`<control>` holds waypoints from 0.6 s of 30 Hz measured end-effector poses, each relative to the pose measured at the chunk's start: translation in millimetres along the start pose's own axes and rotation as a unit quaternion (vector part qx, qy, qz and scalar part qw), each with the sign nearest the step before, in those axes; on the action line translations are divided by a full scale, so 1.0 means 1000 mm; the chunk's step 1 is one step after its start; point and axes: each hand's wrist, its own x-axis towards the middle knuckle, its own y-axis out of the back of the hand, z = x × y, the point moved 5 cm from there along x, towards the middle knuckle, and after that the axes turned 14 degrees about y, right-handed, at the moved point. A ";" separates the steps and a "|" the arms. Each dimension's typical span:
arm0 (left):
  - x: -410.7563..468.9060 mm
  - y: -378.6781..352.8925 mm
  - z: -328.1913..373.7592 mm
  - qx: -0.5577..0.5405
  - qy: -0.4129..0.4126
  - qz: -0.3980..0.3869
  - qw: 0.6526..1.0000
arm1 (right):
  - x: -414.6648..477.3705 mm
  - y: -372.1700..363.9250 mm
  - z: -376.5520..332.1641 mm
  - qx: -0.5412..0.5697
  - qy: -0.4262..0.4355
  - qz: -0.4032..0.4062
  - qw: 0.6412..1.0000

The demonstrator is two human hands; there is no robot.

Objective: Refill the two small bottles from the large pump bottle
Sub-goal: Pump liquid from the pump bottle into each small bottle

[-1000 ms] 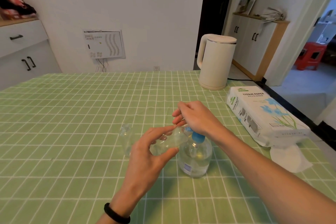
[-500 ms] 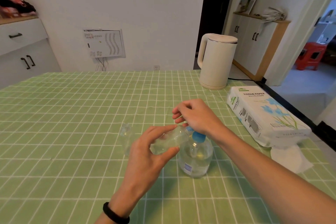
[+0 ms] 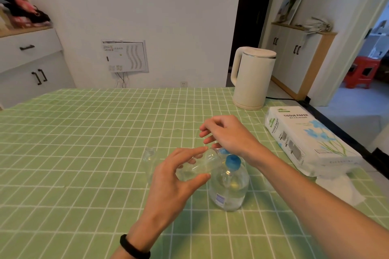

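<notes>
My left hand (image 3: pixel 176 176) gripped a tilted small bottle (image 3: pixel 197 167) against the pump bottle (image 3: pixel 228 187); my right hand (image 3: pixel 227 135) pressed, fingers loose. Steady alignment mattered.

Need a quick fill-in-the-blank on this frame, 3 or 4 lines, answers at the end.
1. The left hand holds a small clear bottle tilted toward the large bottle's ____ pump top.
2. The right hand is above the ____ of the large pump bottle.
3. The second small bottle stands ____ on the tablecloth.
4. The pack beside the kettle reads "____ PAPER".

Answers: blue; pump; upright; TISSUE
</notes>
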 end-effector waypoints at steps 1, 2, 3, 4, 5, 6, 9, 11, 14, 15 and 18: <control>0.000 0.001 0.000 0.001 -0.001 0.000 1.000 | 0.000 0.000 0.000 0.001 -0.002 -0.002 1.000; 0.000 0.000 0.000 0.000 -0.002 -0.001 1.000 | 0.000 0.000 0.002 0.006 -0.006 0.000 1.000; 0.000 0.000 -0.001 -0.003 -0.001 -0.001 1.000 | 0.000 0.000 0.004 0.010 -0.012 0.006 1.000; -0.001 -0.001 -0.002 -0.007 0.001 -0.001 1.000 | 0.000 0.000 0.006 0.012 -0.017 0.012 1.000; -0.001 -0.002 -0.003 -0.009 0.003 0.000 1.000 | 0.001 0.000 0.007 0.009 -0.020 0.016 1.000; 0.000 -0.003 -0.004 -0.011 0.005 0.001 1.000 | 0.001 0.000 0.009 0.004 -0.022 0.018 1.000; 0.000 -0.004 -0.008 -0.017 0.010 -0.006 1.000 | -0.001 -0.005 0.017 -0.002 -0.035 0.012 0.999; 0.000 -0.005 -0.008 -0.017 0.012 -0.009 1.000 | -0.003 -0.006 0.019 -0.007 -0.035 0.015 0.999; 0.001 -0.005 -0.009 -0.012 0.015 -0.007 1.000 | -0.003 -0.005 0.018 -0.013 -0.032 0.021 0.999; 0.000 -0.005 -0.009 -0.012 0.015 -0.006 1.000 | -0.004 -0.005 0.018 -0.012 -0.032 0.022 0.999; -0.002 -0.005 -0.008 -0.015 0.017 -0.005 1.000 | -0.005 -0.004 0.016 -0.006 -0.035 0.021 0.999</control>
